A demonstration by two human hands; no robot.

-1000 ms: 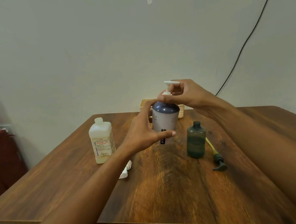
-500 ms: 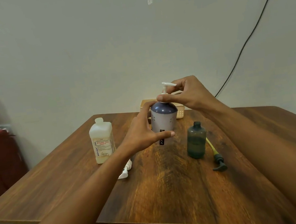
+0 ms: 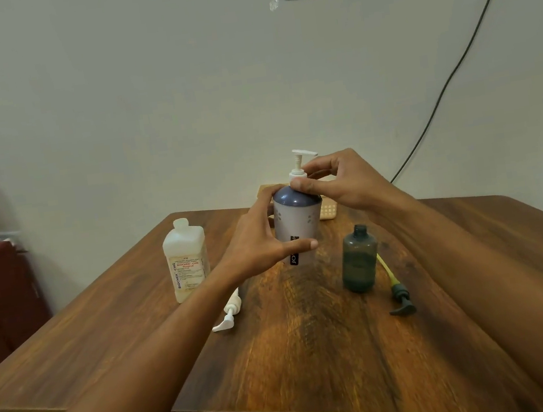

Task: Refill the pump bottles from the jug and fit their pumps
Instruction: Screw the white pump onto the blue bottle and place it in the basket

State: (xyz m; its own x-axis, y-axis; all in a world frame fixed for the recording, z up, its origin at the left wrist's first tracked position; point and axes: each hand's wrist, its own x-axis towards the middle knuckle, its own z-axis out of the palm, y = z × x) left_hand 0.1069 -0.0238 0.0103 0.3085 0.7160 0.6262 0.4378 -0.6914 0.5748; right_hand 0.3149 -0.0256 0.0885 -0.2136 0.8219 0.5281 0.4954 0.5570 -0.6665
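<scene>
Gripping the pale pump bottle [image 3: 297, 226] mid-tabletop [image 3: 315, 338], the left hand [image 3: 261, 241] wraps its body; grip closed on it. Right hand [image 3: 339, 183] pinches the collar of the white pump [image 3: 299, 164], seated on the neck, grip narrow on it. Jug [image 3: 186, 260] at 9 o'clock, uncapped, upright. Green bottle [image 3: 359, 260] at 3 o'clock, open-necked; dark pump [image 3: 396, 288] lies just beside it. A spare white pump [image 3: 230, 311] lies at 7 o'clock.

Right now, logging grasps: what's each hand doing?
Left hand: closed around the purple bottle, steadying it.
Right hand: fingers pinching the white pump collar.
</scene>
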